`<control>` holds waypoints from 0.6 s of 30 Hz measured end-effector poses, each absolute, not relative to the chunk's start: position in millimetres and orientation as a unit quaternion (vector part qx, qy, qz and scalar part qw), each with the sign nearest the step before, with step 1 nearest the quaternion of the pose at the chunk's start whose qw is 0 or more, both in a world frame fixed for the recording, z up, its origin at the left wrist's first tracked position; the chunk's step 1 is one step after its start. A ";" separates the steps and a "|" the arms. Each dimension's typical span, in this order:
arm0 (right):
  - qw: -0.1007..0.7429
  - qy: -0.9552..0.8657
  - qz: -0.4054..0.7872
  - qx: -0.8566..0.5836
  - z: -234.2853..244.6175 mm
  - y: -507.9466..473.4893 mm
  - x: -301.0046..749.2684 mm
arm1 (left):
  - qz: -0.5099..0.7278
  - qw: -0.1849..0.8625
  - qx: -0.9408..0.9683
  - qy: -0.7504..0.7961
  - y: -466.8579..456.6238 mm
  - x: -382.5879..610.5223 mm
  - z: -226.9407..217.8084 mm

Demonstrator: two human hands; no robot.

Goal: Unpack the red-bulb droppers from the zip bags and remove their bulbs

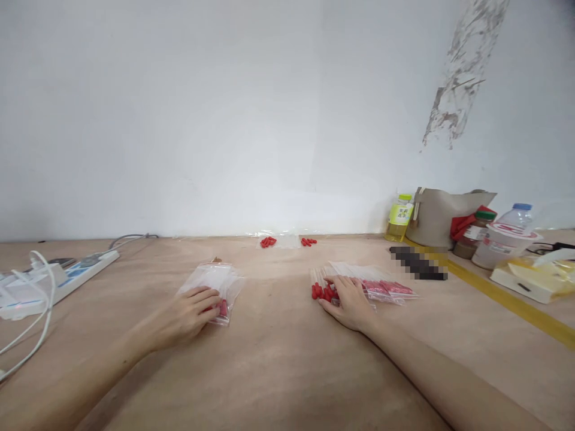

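Observation:
My left hand (193, 314) lies palm down over a small stack of clear zip bags (231, 278), its fingers slightly curved. Red pieces (223, 308) show inside the bags beside its fingertips. Over on the right, my right hand (350, 302) rests with its thumb and fingers apart on a bundle of pale sticks with red ends (318, 291). Part of that bundle is hidden under the hand. Just right of it lies an overlapping row of filled zip bags (390, 290) with red contents.
Two small red piles (268, 242) lie on clear plastic by the wall. On the left are a white power strip (92, 268) and cables. At right stand a yellow-green drink bottle (399, 218), a grey bag (433, 218), a jar, a tub (494, 248) and a blurred dark object (417, 263).

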State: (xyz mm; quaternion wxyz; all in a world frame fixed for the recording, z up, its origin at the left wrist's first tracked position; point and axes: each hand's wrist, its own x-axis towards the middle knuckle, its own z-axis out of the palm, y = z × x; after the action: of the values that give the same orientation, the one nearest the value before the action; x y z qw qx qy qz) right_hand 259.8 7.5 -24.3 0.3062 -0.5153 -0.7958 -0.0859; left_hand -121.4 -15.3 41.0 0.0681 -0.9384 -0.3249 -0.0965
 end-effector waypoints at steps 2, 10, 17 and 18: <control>0.302 -0.795 -0.089 -0.518 -24.5 7.5 260.1 | -0.118 0.059 -0.943 -0.307 -9.6 -125.6 33.9; 0.309 -0.793 -0.085 -0.518 -25.6 7.0 260.2 | -0.253 0.077 -0.917 -0.300 -14.6 -70.5 17.5; 0.309 -0.787 -0.123 -0.519 -21.9 3.3 257.9 | -0.275 0.031 -0.915 -0.294 -10.5 -0.8 2.5; 0.309 -0.788 -0.125 -0.518 -21.3 2.7 257.6 | -0.286 0.017 -0.912 -0.293 -7.6 4.7 -0.7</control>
State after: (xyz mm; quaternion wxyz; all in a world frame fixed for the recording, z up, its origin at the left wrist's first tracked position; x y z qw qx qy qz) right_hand 257.6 2.7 -21.3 0.3088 -0.5181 -0.7878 -0.1249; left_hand 4.7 -7.6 -0.7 0.0171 -0.9122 -0.2931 -0.2857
